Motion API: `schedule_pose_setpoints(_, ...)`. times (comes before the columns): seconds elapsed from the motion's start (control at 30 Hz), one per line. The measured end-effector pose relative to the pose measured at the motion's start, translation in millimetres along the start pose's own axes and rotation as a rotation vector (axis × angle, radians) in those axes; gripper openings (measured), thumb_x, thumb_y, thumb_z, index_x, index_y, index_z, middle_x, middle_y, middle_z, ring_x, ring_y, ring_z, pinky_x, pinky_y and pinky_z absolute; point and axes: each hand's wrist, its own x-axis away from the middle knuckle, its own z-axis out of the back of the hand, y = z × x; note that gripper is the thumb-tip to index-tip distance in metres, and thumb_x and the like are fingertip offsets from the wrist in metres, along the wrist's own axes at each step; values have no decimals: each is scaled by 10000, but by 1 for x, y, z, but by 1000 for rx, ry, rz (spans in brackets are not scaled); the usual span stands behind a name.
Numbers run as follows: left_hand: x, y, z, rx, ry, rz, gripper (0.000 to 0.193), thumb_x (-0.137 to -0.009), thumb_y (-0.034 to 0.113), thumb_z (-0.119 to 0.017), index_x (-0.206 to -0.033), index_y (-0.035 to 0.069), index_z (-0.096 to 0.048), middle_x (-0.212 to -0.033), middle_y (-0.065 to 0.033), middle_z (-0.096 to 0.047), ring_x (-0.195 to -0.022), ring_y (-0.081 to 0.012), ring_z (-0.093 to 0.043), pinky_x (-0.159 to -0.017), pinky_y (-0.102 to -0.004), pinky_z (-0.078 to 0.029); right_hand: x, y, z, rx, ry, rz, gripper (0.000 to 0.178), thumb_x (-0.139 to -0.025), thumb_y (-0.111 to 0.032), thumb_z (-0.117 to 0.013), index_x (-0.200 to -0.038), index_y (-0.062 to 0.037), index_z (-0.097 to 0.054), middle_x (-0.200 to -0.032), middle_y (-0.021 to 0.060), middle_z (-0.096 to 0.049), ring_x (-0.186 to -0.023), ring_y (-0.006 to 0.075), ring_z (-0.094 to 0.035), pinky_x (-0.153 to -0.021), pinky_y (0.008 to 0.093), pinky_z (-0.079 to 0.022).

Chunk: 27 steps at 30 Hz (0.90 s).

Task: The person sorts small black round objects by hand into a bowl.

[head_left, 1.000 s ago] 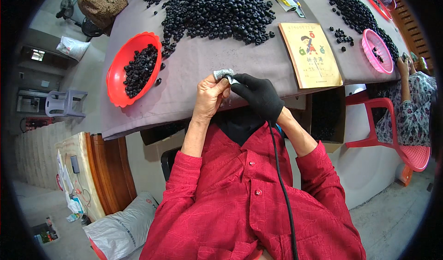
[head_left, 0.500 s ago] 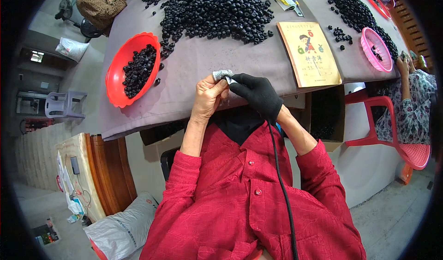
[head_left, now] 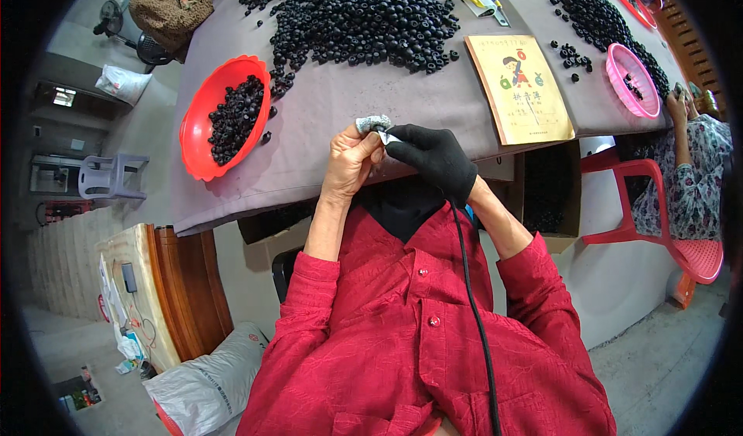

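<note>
My left hand (head_left: 350, 165) is bare, with a speckled white-and-grey covering (head_left: 373, 123) round its index finger. Its thumb and finger are pinched together; whatever lies between them is too small to make out. My right hand (head_left: 435, 160) wears a black glove and meets the left one just above the table's front edge. Its closed fingertips grip a small whitish pointed piece (head_left: 388, 137) that touches the left thumb. Left of my hands stands a red plastic basket (head_left: 191, 138) partly filled with small black beadlike pieces (head_left: 236, 119).
A large heap of black ring-shaped pieces (head_left: 364, 22) covers the far part of the cloth-covered table (head_left: 325, 99). To the right lie a yellow booklet (head_left: 526, 95) and a pink basket (head_left: 615, 72). Two other people sit at the far left and the right, near a red chair (head_left: 642, 196).
Both hands stay pinched together in nearly the same place, with the gloved fingers turned very slightly. The whole view has shifted a little.
</note>
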Motion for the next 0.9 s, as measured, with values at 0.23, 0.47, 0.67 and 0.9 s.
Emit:
schedule_pose_setpoints(0.23,1,1,1,37,-13,-8,176,-848,48,-572,-1018,13,-603,-740,-6,-576,-567,-63,-458,-537,-197,-390,-3,1,-1,53,10,23,328,-852,-272,-572,-1080,-38,-598,-903,123,-657,-810,121,-603,-732,281,-471)
schedule_pose_setpoints(0.47,3,1,1,10,-11,-4,168,-849,43,-568,-1008,7,-605,-708,-6,-568,-553,-64,-458,-529,-194,-390,-1,-3,0,57,3,15,327,-855,-279,-567,-1078,-42,-598,-901,129,-655,-805,146,-618,-724,292,-474)
schedule_pose_setpoints(0.67,3,2,-2,16,3,6,166,-849,49,-569,-1005,2,-604,-693,-5,-560,-544,-64,-453,-520,-191,-386,-2,-2,0,61,7,13,328,-852,-276,-569,-1080,-42,-598,-910,132,-655,-815,150,-619,-731,291,-474)
schedule_pose_setpoints(0.9,3,3,-1,18,-8,8,165,-848,55,-574,-1001,2,-606,-699,-1,-560,-552,-61,-452,-525,-190,-385,-2,0,-1,71,10,-3,329,-846,-271,-575,-1085,-46,-597,-923,134,-654,-835,161,-624,-740,295,-473)
